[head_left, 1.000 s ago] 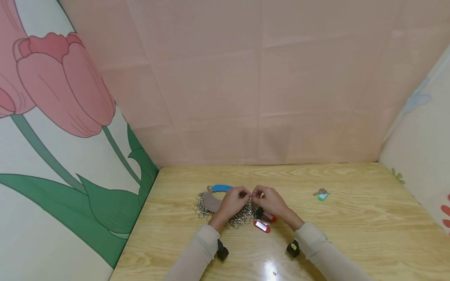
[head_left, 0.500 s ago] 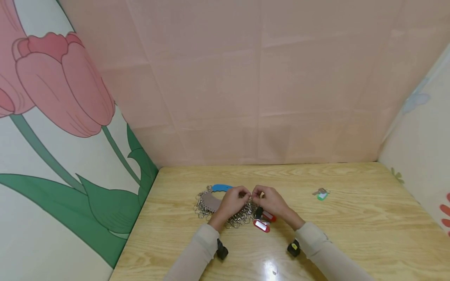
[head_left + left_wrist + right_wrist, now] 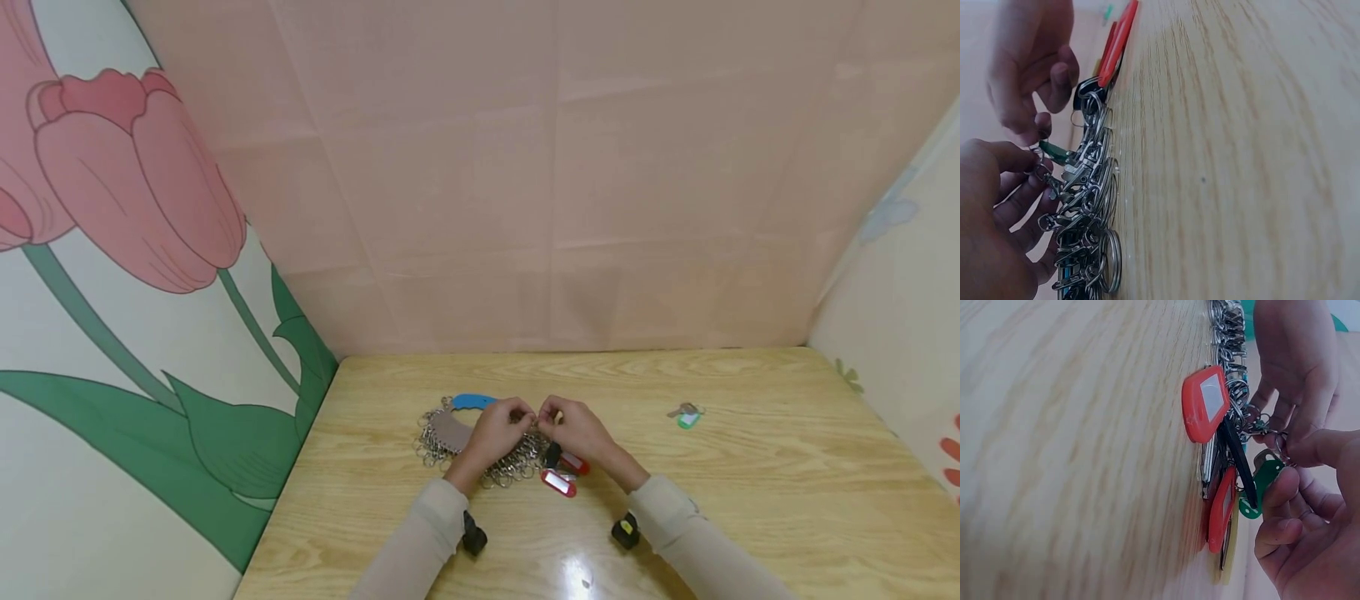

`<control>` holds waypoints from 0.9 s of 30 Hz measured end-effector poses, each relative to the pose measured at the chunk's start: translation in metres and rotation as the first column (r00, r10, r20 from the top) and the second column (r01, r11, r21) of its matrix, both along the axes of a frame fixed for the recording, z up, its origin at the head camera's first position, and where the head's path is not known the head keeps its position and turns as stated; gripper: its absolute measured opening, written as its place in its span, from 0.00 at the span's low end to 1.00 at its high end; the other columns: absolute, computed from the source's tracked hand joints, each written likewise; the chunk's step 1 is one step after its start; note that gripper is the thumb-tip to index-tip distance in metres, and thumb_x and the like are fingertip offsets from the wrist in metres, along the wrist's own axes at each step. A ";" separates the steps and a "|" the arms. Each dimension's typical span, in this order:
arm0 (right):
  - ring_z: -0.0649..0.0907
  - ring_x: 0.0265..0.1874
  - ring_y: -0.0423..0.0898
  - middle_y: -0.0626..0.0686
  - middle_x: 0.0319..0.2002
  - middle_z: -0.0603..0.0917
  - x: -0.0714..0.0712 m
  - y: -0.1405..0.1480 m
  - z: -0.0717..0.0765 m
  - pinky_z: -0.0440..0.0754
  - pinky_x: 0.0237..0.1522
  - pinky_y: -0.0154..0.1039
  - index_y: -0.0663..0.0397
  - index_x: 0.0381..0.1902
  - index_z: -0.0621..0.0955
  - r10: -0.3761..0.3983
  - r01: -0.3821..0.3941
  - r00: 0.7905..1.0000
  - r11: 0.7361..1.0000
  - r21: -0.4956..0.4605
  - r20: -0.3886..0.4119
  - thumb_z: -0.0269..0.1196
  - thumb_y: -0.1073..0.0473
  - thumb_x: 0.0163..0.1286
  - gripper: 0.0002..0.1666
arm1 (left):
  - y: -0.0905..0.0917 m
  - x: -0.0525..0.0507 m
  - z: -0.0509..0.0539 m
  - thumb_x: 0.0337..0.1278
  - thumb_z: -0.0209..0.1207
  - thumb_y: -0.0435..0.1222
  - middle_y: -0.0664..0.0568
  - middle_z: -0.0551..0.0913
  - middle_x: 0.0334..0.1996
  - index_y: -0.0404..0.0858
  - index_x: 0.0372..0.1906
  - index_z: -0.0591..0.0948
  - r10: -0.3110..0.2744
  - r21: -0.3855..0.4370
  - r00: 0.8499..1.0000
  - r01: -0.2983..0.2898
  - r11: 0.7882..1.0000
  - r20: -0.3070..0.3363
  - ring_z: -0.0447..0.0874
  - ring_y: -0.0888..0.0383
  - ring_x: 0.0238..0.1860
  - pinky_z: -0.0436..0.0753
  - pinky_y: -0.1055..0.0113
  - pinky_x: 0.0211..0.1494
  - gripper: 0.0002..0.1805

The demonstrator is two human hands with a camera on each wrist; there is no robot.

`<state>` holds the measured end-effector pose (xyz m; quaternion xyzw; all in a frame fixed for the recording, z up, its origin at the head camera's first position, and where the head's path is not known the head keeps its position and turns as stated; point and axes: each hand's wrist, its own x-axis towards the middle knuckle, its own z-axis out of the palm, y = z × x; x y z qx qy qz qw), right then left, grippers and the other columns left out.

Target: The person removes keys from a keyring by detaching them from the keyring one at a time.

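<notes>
Both hands meet at fingertip height over the right end of a crescent-shaped holder (image 3: pixel 447 431), grey with a blue end and hung with metal clasps and split rings (image 3: pixel 1110 256). My left hand (image 3: pixel 495 429) pinches a small key ring (image 3: pixel 1281 445) joined to one of the clasps. Thumb and forefinger of my right hand (image 3: pixel 577 429) pinch at the same ring, from which a green key tag (image 3: pixel 1264 484) hangs. Fingertips partly hide the ring. Beside them, red key tags (image 3: pixel 558 482), a black piece (image 3: pixel 552 455) and keys lie at the holder's right end.
Farther right on the wooden table (image 3: pixel 787 483) lies a key with a green tag (image 3: pixel 687 418). A pink cloth wall (image 3: pixel 465 208) rises behind the table, and a tulip-printed panel (image 3: pixel 135 183) stands on the left.
Hardly anything differs: both hands keep their place at the ring, with at most tiny finger movements. The holder and the tags lie where they were.
</notes>
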<state>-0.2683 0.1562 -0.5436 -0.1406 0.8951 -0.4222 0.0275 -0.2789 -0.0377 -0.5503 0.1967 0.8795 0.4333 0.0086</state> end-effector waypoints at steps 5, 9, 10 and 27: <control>0.80 0.28 0.41 0.46 0.32 0.85 -0.001 -0.001 0.000 0.75 0.28 0.34 0.50 0.38 0.84 -0.023 0.023 1.000 1.000 0.011 0.001 0.68 0.60 0.70 0.02 | 0.000 0.001 0.001 0.76 0.62 0.38 0.54 0.91 0.42 0.43 0.45 0.90 -0.002 0.005 1.000 0.002 1.000 0.004 0.86 0.65 0.41 0.85 0.68 0.48 0.07; 0.79 0.27 0.41 0.46 0.32 0.85 -0.001 -0.003 -0.001 0.74 0.27 0.34 0.50 0.37 0.84 -0.036 0.036 0.999 0.999 0.022 -0.006 0.68 0.60 0.69 0.02 | 0.000 0.001 0.001 0.76 0.62 0.38 0.54 0.91 0.41 0.43 0.44 0.90 -0.001 0.012 1.000 0.000 1.000 0.022 0.85 0.65 0.40 0.84 0.68 0.47 0.07; 0.79 0.27 0.41 0.46 0.31 0.85 -0.002 -0.003 -0.001 0.74 0.27 0.34 0.50 0.37 0.84 -0.037 0.037 0.999 0.999 0.024 -0.009 0.68 0.60 0.69 0.02 | 0.000 0.001 0.001 0.76 0.62 0.38 0.54 0.91 0.41 0.43 0.44 0.90 0.000 0.012 1.000 -0.001 1.000 0.024 0.85 0.66 0.40 0.84 0.68 0.46 0.07; 0.77 0.24 0.40 0.46 0.30 0.84 0.001 -0.003 0.001 0.73 0.27 0.34 0.47 0.34 0.84 -0.008 0.008 0.997 1.000 -0.001 -0.075 0.69 0.60 0.69 0.04 | 0.000 0.001 0.002 0.75 0.63 0.39 0.55 0.90 0.39 0.44 0.43 0.89 0.017 0.005 0.999 -0.017 1.000 0.042 0.84 0.67 0.39 0.84 0.67 0.46 0.06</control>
